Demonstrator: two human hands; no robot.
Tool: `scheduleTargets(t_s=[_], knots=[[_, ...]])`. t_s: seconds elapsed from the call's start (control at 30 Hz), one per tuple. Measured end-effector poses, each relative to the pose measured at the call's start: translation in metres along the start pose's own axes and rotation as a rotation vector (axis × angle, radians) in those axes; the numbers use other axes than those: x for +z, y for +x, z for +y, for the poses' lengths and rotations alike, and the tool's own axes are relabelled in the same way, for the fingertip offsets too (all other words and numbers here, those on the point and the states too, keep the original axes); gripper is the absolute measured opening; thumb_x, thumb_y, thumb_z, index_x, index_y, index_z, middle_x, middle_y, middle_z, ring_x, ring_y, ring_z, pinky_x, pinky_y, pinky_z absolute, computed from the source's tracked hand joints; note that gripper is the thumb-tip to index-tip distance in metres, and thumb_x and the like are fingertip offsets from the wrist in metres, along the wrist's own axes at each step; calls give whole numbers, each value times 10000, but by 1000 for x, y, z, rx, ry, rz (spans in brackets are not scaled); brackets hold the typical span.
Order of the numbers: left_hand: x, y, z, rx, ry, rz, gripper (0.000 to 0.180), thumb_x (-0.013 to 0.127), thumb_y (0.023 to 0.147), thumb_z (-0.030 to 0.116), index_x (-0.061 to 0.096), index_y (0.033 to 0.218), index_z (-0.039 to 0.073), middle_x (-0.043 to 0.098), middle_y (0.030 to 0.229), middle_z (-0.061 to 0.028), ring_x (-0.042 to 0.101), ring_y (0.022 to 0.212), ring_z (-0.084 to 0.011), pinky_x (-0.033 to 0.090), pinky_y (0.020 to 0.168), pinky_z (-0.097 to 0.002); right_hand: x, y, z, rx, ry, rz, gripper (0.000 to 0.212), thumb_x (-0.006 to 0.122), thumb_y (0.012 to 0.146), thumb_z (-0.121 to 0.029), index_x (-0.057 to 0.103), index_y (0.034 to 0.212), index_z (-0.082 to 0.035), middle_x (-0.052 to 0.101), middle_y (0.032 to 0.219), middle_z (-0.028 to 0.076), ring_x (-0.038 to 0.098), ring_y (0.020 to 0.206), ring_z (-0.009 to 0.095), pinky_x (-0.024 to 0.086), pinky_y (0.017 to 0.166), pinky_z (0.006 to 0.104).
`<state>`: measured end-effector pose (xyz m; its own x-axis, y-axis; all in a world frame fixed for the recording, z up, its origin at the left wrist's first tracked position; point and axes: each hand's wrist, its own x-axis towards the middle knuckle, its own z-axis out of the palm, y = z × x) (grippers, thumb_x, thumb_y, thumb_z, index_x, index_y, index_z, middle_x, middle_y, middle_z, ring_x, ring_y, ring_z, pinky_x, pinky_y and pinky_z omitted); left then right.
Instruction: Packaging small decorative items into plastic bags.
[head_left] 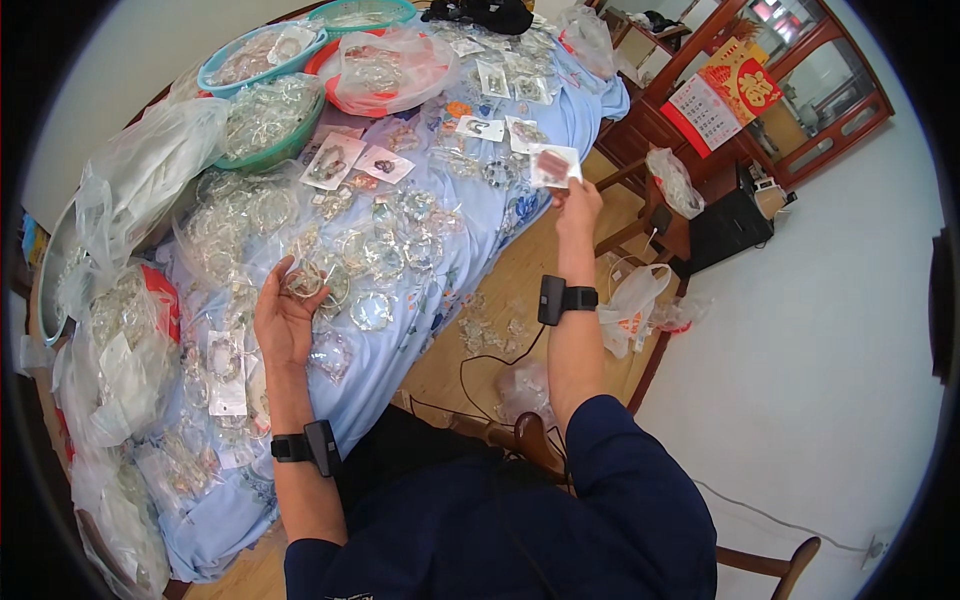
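Note:
My right hand [577, 208] is raised at the table's right edge, fingers pinched on a small packet [553, 166] with a white card and something reddish-pink on it. My left hand [288, 318] is over the near part of the table, palm turned up and fingers curled round a beaded bracelet [303, 280]. More bracelets in clear bags [385, 250] lie just beyond it, and a single bagged ring-shaped bracelet [372, 311] is to its right. White-carded packets [332, 161] are spread farther back on the cloth.
A blue flowered cloth [410, 345] covers the table. Green [275, 150], red [330, 95] and blue [215, 75] baskets with bagged goods stand at the back left. Full plastic bags [125, 370] line the left edge. A wooden chair [790, 565] and a black box [735, 220] are at right.

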<state>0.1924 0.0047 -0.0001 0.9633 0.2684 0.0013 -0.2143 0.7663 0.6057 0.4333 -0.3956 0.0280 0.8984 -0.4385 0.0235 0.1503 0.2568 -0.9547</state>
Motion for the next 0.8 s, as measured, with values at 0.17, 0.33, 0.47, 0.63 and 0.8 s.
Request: scheduleTargets(t_s=[0.17, 0.33, 0.47, 0.63, 0.8], knots=[[-1, 1, 0, 7, -3, -3, 389, 394, 1009, 249, 481, 1290, -5, 635, 1082, -99, 639, 989, -270, 547, 863, -454, -3, -2, -10, 17, 65, 40, 178, 516, 918, -52, 535, 1056, 58, 639, 835, 140, 637, 606, 196, 432, 448, 240], [2, 2, -1, 10, 7, -14, 386, 389, 1011, 247, 482, 1290, -4, 631, 1085, -97, 636, 996, -270, 549, 863, -451, 25, -23, -2, 31, 16, -81, 192, 515, 913, -45, 525, 1077, 56, 647, 853, 144, 670, 662, 215, 466, 469, 250], [-6, 0, 0, 23, -13, 10, 408, 392, 1012, 268, 476, 1279, -28, 635, 1068, -119, 613, 1035, -387, 558, 845, -461, 64, -66, 11, 160, -27, -383, 228, 520, 905, -54, 551, 1095, 69, 662, 871, 143, 678, 675, 201, 492, 497, 266], [-2, 2, -1, 11, -11, 7, 410, 390, 1012, 269, 471, 1281, -31, 632, 1068, -119, 612, 1036, -385, 557, 848, -459, 64, -86, 48, -403, -823, -454, 193, 543, 839, -58, 655, 971, 28, 674, 893, 175, 667, 756, 279, 516, 685, 361], [-3, 1, -1, 19, -15, 17, 412, 388, 1012, 267, 463, 1283, -34, 626, 1070, -119, 610, 1039, -382, 557, 850, -457, 56, -90, 50, -502, -770, -473, 176, 554, 806, -60, 692, 907, -17, 665, 920, 187, 629, 854, 354, 500, 758, 401]])
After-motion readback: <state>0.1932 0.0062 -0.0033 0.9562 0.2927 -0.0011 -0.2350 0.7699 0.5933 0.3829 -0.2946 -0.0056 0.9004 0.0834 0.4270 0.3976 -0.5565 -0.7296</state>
